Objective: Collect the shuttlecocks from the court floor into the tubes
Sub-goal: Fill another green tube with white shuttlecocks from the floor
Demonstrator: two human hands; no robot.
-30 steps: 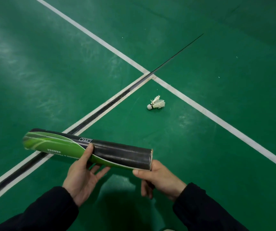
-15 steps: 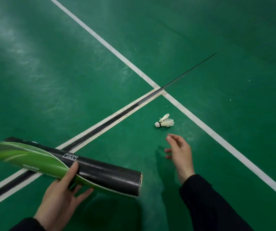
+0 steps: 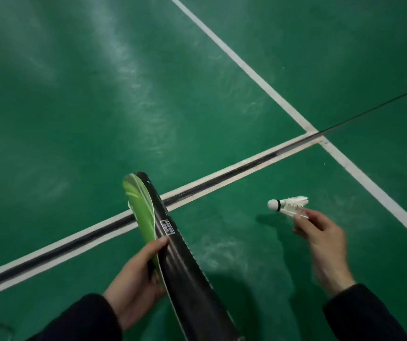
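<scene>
A long black and green tube points away from me, its far end over the court line and its near end at the bottom edge of the view. My left hand grips it around the middle from the left. My right hand pinches a white feather shuttlecock by its feathers, the cork tip pointing left. The shuttlecock is held just above the green floor, to the right of the tube and apart from it.
White court lines cross at the upper right, and one line with a dark seam runs under the tube. A thin black line runs to the right edge. The floor is green with dull glare.
My right hand has closed on the shuttlecock and lifted it off the floor. My left hand has swung the tube from lying sideways to pointing away from me. The view has shifted left.
</scene>
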